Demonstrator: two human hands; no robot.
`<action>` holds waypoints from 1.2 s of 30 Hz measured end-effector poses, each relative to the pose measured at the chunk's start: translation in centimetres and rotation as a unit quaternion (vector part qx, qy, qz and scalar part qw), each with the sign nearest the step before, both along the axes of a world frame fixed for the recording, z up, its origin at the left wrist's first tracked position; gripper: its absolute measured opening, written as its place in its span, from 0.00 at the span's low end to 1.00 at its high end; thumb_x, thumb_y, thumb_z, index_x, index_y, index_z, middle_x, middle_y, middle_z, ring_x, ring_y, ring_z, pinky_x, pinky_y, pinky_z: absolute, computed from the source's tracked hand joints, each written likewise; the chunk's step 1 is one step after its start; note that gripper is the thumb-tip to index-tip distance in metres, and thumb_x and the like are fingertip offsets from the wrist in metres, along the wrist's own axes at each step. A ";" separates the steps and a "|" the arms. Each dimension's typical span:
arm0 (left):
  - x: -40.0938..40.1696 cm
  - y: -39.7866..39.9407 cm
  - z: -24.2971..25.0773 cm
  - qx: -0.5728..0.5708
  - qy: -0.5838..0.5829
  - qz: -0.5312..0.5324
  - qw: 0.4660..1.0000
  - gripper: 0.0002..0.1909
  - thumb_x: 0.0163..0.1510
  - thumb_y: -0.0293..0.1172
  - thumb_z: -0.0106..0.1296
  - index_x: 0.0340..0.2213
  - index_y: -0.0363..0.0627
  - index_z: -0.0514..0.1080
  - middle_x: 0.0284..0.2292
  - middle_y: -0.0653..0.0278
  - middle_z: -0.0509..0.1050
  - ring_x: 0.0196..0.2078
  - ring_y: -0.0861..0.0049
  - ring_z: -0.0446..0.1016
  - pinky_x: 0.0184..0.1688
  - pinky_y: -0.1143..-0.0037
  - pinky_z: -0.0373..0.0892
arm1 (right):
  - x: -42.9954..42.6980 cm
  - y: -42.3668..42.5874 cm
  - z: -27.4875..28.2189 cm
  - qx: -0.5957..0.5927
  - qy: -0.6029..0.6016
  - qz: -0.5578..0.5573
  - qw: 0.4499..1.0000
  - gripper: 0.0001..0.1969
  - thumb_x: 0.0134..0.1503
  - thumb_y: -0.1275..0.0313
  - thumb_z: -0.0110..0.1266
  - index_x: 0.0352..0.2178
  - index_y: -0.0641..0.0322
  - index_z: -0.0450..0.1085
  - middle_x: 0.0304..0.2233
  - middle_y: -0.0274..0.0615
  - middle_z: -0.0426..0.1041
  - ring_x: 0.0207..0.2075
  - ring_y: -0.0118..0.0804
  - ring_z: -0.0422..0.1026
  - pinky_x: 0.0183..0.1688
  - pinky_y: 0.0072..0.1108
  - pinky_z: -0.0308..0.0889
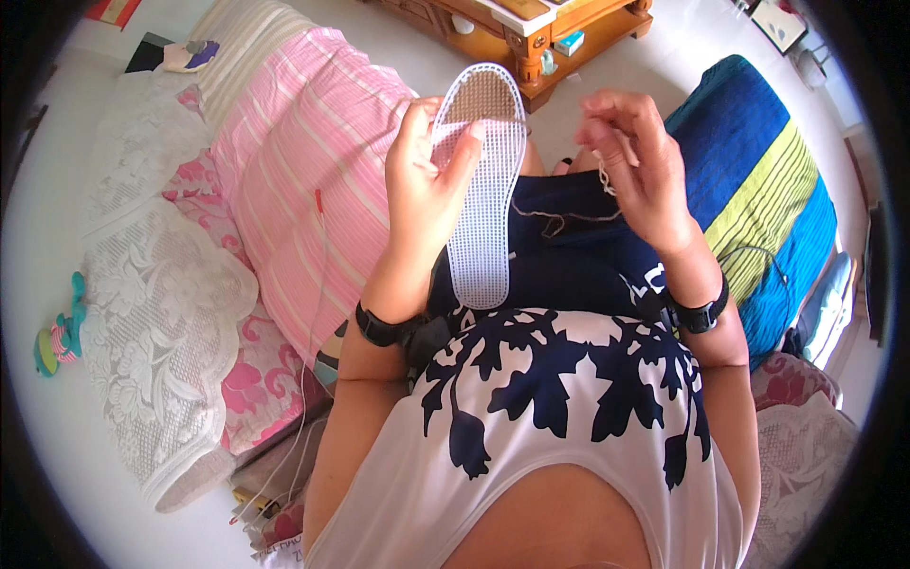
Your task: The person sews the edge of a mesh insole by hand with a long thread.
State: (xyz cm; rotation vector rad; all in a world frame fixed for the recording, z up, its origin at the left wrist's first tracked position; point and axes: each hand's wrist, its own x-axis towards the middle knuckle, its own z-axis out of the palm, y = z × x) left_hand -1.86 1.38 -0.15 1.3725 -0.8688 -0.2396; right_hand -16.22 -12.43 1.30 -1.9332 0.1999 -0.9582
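Observation:
A white plastic mesh insole point(480, 213) stands toe-up before me, with brown stitching point(485, 96) filling its toe end. My left hand point(426, 185) grips its left edge, thumb across the front just below the stitched area. To the right, apart from the insole, my right hand point(636, 163) is raised with its fingertips drawn together and slightly blurred. A pale looped strand of yarn point(606, 176) hangs from that hand. Thin brownish yarn point(551, 215) trails over my dark lap between the insole and the right hand. Whether a needle sits in the fingertips cannot be seen.
A pink striped cushion or cover point(306, 156) lies on the left, beside white lace cloth point(163, 320). Blue and green striped fabric point(753, 192) covers the seat at right. A wooden table point(530, 43) stands ahead. A white cord point(313, 313) runs down the left side.

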 end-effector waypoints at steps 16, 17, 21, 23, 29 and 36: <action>-0.1 0.1 0.1 0.011 0.017 -0.041 0.999 0.09 0.51 0.20 0.50 0.35 0.34 0.65 0.32 0.63 0.72 0.35 0.84 0.70 0.39 0.83 0.66 | 1.5 0.6 0.0 -0.214 0.085 0.023 0.973 0.06 0.49 0.77 0.53 0.31 0.64 0.67 0.24 0.46 0.71 0.27 0.45 0.72 0.29 0.26 0.68; -0.1 0.1 0.0 0.011 0.018 -0.041 0.999 0.09 0.51 0.20 0.50 0.35 0.34 0.65 0.32 0.63 0.72 0.35 0.84 0.70 0.39 0.83 0.66 | 1.5 0.6 0.0 -0.209 0.089 0.023 0.974 0.06 0.49 0.77 0.53 0.31 0.64 0.67 0.23 0.45 0.71 0.26 0.44 0.72 0.29 0.26 0.67; -0.1 0.1 -0.3 0.015 -0.019 -0.025 0.999 0.09 0.51 0.21 0.51 0.35 0.34 0.65 0.32 0.61 0.72 0.35 0.83 0.71 0.38 0.83 0.66 | 1.6 0.8 0.1 -0.200 0.081 0.026 0.976 0.05 0.49 0.77 0.52 0.29 0.63 0.66 0.22 0.46 0.70 0.26 0.46 0.72 0.28 0.27 0.67; -0.2 0.2 -0.3 0.025 -0.047 -0.011 0.999 0.10 0.51 0.21 0.51 0.36 0.33 0.64 0.32 0.61 0.73 0.35 0.82 0.71 0.38 0.83 0.67 | 1.6 1.0 0.4 -0.206 0.091 0.024 0.974 0.04 0.49 0.77 0.52 0.29 0.63 0.66 0.22 0.46 0.70 0.25 0.46 0.72 0.28 0.27 0.67; -0.3 0.0 -0.3 0.051 -0.141 0.001 0.989 0.12 0.50 0.18 0.52 0.37 0.35 0.64 0.35 0.63 0.71 0.37 0.84 0.69 0.40 0.83 0.65 | 2.3 1.8 1.7 -0.191 0.129 0.007 0.973 0.04 0.49 0.76 0.53 0.28 0.63 0.66 0.22 0.47 0.70 0.25 0.48 0.71 0.28 0.28 0.67; -0.1 0.0 0.1 -0.025 0.024 -0.090 0.995 0.12 0.50 0.17 0.50 0.38 0.33 0.65 0.35 0.61 0.72 0.39 0.83 0.70 0.43 0.82 0.65 | 2.9 1.4 1.1 -0.211 -0.002 0.066 0.975 0.07 0.48 0.76 0.55 0.30 0.64 0.68 0.26 0.44 0.70 0.29 0.46 0.71 0.32 0.27 0.67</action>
